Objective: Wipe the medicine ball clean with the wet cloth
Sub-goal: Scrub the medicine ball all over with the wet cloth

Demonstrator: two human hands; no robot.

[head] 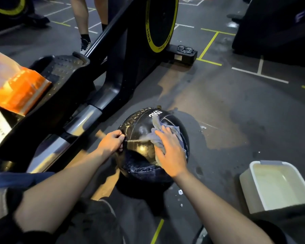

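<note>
Black medicine ball (144,138) sits on the gym floor (236,106); left hand (111,141) grips its strap at nine o'clock, apparently steadying it, while the flat right hand (169,152) presses the wet cloth (158,125) on top.

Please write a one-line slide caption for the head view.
Right hand presses cloth on ball; left hand grips its strap.

left hand (111,141) curled in a grip, right hand (169,152) pressed flat.
</note>
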